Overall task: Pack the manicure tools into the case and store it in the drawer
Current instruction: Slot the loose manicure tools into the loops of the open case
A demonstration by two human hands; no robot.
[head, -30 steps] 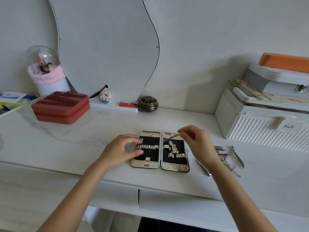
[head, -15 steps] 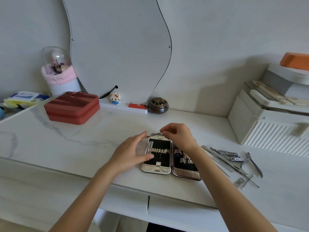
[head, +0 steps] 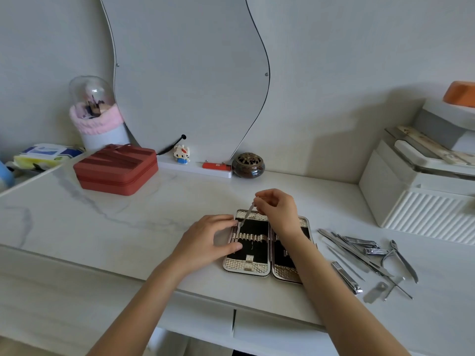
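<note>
Right hand (head: pixel 279 213) pinches a thin metal tool (head: pixel 246 215) over the open case (head: pixel 250 269); left hand (head: pixel 208 244), fingers relaxed, steadies the case's left edge on the worktop (head: pixel 102 227).

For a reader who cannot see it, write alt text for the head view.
A person's right hand pinches a thin metal tool over the open manicure case while the left hand rests on the case's left half. More loose metal tools lie to its right on the white marble-look counter.

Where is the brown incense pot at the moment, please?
The incense pot stands at the back of the table, against the wall, just right of the mirror's base.
</note>
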